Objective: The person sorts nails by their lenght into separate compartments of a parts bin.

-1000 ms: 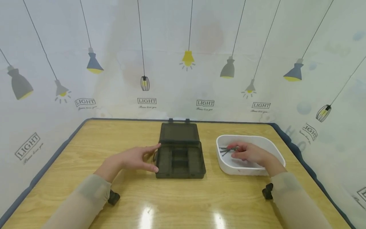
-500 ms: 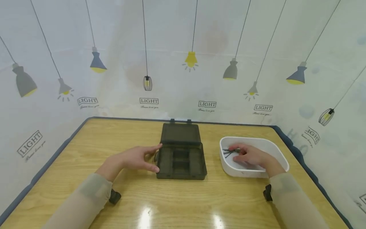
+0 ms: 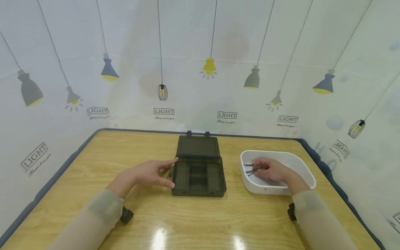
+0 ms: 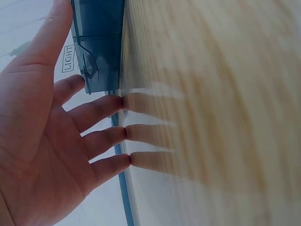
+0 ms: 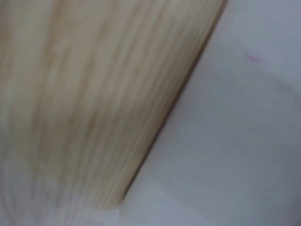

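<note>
A dark translucent compartment box (image 3: pixel 198 177) stands on the table with its lid (image 3: pixel 198 146) raised at the back. My left hand (image 3: pixel 148 173) rests at the box's left side, thumb at the near corner and index finger at the far one. In the left wrist view the other fingers are fairly straight, their tips on the wood. My right hand (image 3: pixel 273 170) reaches into a white tray (image 3: pixel 301 163), with thumb and index finger pinching at thin dark screws or nails (image 3: pixel 250 171). How many lie between the fingertips is hidden.
Wooden table (image 3: pixel 193 222) with a dark blue edge surrounds the box and tray. Behind it hangs a pale sheet (image 3: pixel 187 41) printed with lamps. The right wrist view shows only the tray's blurred white wall (image 5: pixel 225 132) and the tabletop.
My right thumb and index finger have come closer together on the thin dark pieces in the tray. The left hand and the box stay in place; the head view has shifted slightly.
</note>
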`<action>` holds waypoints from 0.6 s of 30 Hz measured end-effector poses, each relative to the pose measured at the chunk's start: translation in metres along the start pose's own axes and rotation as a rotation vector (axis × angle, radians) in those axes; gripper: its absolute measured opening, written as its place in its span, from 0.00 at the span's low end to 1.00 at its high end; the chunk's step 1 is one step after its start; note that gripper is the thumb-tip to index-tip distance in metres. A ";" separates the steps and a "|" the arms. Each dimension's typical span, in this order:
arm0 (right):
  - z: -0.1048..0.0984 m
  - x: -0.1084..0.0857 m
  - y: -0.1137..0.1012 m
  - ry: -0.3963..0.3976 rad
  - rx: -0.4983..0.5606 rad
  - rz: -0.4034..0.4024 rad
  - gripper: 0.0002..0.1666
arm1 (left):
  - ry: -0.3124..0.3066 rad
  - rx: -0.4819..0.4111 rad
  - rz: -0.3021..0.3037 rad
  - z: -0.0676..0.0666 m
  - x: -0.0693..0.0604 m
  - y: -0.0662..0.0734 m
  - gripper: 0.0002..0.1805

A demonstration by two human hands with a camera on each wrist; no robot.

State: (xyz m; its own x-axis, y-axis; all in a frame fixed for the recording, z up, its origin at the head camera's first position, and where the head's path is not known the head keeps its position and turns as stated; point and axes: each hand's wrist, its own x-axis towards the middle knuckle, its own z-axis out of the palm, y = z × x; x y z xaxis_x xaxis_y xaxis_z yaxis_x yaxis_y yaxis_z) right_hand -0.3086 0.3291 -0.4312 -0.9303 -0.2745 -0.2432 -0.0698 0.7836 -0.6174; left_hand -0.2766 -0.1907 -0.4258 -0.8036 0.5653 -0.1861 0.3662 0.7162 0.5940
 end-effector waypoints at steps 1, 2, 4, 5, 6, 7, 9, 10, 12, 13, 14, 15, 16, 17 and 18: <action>0.000 0.000 0.000 -0.001 -0.004 0.007 0.14 | 0.001 0.007 0.002 0.000 0.000 0.000 0.61; 0.000 0.000 0.000 -0.003 -0.007 0.011 0.13 | 0.002 0.009 0.005 0.000 0.000 0.000 0.61; 0.000 0.001 0.001 0.000 -0.022 0.017 0.11 | 0.000 0.013 0.006 0.000 0.001 0.000 0.60; -0.001 0.001 0.001 0.004 -0.026 0.019 0.11 | 0.000 0.014 0.008 0.000 0.001 0.000 0.60; -0.001 0.001 0.002 0.006 -0.035 0.016 0.11 | -0.001 0.017 0.009 -0.001 0.001 0.000 0.60; -0.001 0.001 0.003 0.009 -0.044 0.010 0.11 | 0.000 0.022 0.011 -0.001 0.002 0.000 0.60; -0.001 0.002 0.003 0.017 -0.054 0.002 0.11 | 0.001 0.021 0.013 -0.002 0.002 -0.001 0.60; 0.000 0.002 0.003 0.019 -0.055 -0.001 0.11 | 0.002 0.020 0.014 -0.002 0.002 -0.001 0.60; 0.000 0.003 0.003 0.020 -0.058 -0.002 0.10 | 0.001 0.013 0.016 -0.002 0.002 -0.002 0.61; 0.001 0.003 0.002 0.022 -0.058 0.004 0.10 | 0.001 0.010 0.016 -0.002 0.002 -0.002 0.61; 0.001 0.003 0.001 0.022 -0.059 0.009 0.10 | 0.000 0.005 0.018 -0.002 0.001 -0.002 0.61; 0.001 0.002 0.001 0.023 -0.058 0.013 0.10 | 0.001 0.002 0.021 -0.001 0.001 -0.002 0.61; 0.001 0.002 0.001 0.023 -0.060 0.014 0.10 | 0.001 -0.001 0.024 -0.001 0.001 -0.003 0.61; 0.001 0.001 0.001 0.025 -0.061 0.016 0.10 | 0.001 -0.006 0.026 -0.001 0.001 -0.003 0.61; 0.001 0.001 0.001 0.028 -0.065 0.014 0.10 | 0.001 -0.007 0.028 -0.001 0.001 -0.003 0.61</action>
State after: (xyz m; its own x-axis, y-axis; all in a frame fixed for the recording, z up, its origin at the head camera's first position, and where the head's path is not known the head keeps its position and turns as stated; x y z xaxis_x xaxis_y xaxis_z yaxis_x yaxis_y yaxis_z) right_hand -0.3092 0.3287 -0.4331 -0.9412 -0.2480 -0.2296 -0.0789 0.8218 -0.5642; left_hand -0.2787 -0.1925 -0.4270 -0.7936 0.5845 -0.1687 0.3853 0.6975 0.6042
